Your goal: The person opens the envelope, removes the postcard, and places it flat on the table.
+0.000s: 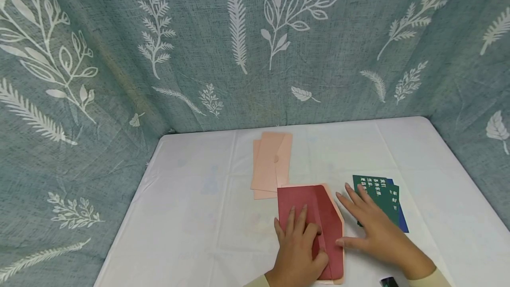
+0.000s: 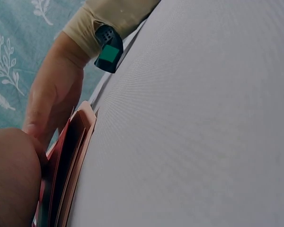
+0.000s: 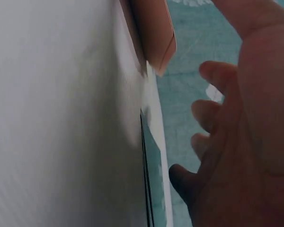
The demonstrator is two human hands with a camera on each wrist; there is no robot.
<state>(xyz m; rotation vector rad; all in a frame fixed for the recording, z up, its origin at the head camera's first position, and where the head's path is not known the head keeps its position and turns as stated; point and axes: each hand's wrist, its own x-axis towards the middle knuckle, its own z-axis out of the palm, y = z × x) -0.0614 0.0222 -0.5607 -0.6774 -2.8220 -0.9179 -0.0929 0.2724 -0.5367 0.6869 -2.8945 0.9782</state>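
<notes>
A dark red envelope (image 1: 296,200) lies on top of peach envelopes (image 1: 334,198) at the near middle of the table; its flap is on the right side. My left hand (image 1: 296,249) rests on the red envelope, fingers spread and slightly bent, pressing its face. At the right edge is my right hand (image 1: 372,225), fingers spread with nothing gripped; its thumb tip is at the flap's edge, and I cannot tell if it touches. In the left wrist view the red envelope (image 2: 60,151) stands slightly apart from the peach layers (image 2: 87,113) under it.
Green cards (image 1: 384,196) with white characters overlap a blue card (image 1: 403,220) under and beside my right hand. More peach envelopes (image 1: 271,145) lie fanned behind the red one. A small black object (image 1: 388,282) sits at the near edge. A patterned curtain (image 1: 199,56) borders the white table (image 1: 191,198).
</notes>
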